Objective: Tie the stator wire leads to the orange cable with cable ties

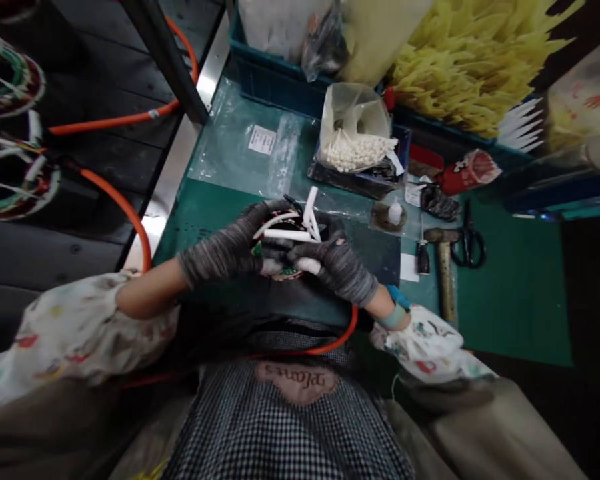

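A round wire-wound part with green, red and white windings lies between my hands over the green work surface. White sleeved leads cross its top, and some stick up near my right hand. My left hand, in a grey glove, is wrapped round the left side of the part. Gloved the same way, my right hand closes on its right side, with fingertips reaching toward the middle below the white sleeves. The fingers hide much of the part.
Beyond my hands stand a bag of white beads in a dark tray and a blue crate. At right lie a hammer, black scissors and a screwdriver. An orange hose and more wound parts are at left.
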The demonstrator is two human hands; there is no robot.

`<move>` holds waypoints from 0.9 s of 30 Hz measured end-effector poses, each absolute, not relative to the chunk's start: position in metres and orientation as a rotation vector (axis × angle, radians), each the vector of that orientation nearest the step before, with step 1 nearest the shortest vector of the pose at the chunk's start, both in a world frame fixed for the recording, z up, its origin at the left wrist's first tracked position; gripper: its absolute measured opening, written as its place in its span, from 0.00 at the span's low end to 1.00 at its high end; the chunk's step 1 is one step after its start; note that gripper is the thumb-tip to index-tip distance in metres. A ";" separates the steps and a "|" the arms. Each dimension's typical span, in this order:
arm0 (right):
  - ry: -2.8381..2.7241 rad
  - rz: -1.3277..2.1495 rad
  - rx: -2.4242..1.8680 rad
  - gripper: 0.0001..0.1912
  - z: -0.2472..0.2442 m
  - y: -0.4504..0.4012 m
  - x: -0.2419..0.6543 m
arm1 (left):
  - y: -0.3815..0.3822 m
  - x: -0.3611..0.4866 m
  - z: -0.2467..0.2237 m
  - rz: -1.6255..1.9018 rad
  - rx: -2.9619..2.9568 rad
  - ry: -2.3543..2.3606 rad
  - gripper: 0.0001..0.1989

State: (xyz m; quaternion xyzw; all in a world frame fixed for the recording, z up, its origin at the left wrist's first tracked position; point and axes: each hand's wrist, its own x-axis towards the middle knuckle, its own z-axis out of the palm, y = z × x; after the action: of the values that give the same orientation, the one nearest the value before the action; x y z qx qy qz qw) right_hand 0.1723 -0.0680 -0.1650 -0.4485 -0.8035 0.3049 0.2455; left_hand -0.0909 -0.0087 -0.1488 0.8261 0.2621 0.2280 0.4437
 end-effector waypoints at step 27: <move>-1.989 0.946 -0.962 0.09 -0.194 -0.053 0.170 | -0.074 -0.076 -0.105 -0.031 3.109 1.036 0.29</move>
State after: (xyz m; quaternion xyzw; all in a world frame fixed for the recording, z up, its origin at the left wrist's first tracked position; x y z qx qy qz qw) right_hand 0.1698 -0.0526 -0.1937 -0.3734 -0.7719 0.3672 0.3605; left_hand -0.0762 -0.0737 -0.1047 0.9465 0.3154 -0.0094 -0.0678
